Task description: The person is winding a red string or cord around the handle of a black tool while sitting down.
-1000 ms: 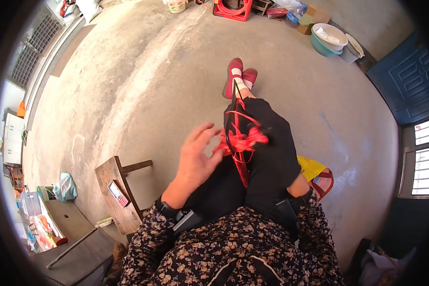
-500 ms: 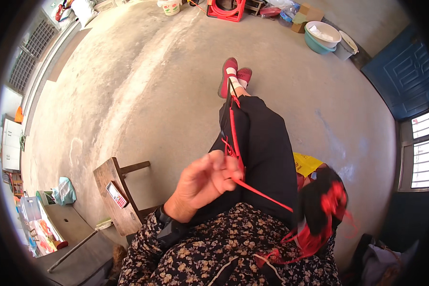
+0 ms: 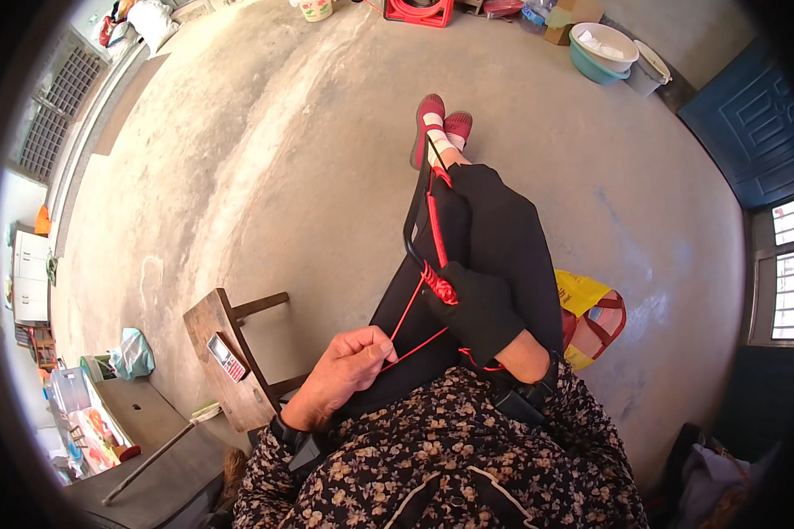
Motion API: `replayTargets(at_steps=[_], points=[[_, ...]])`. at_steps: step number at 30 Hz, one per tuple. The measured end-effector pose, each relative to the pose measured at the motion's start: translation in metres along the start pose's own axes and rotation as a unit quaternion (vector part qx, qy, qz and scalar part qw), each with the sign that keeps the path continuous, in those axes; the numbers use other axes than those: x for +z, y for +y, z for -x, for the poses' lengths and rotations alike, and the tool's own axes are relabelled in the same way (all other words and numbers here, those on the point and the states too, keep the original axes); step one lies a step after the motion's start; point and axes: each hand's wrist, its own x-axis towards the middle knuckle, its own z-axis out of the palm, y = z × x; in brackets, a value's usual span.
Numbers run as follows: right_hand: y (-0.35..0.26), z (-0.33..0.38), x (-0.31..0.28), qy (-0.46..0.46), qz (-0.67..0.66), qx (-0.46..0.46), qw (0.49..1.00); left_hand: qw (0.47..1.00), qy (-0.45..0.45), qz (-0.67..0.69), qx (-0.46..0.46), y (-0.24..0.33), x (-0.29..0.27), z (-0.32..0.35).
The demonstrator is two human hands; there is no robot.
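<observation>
The left hand (image 3: pixel 348 366) pinches red cord (image 3: pixel 407 309) between its fingers. Up and right of those fingers, the black-gloved right hand (image 3: pixel 481 310) touches red wrapping (image 3: pixel 439 286) at the near end of a curved black frame (image 3: pixel 409 225); how its fingers close is hidden. Left of the left fingers, a phone (image 3: pixel 227 357) lies on a wooden surface (image 3: pixel 249 407).
</observation>
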Motion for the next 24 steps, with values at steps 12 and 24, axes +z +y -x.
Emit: replayTargets(at_steps=[12,24], points=[[0.010,0.015,-0.059,-0.067,-0.163,0.102,0.979,0.998,-0.040,0.027,-0.027,0.000,-0.008,0.001],[0.010,0.004,0.018,0.009,0.036,-0.116,0.993,0.940,0.094,-0.284,0.164,-0.012,0.002,0.011]])
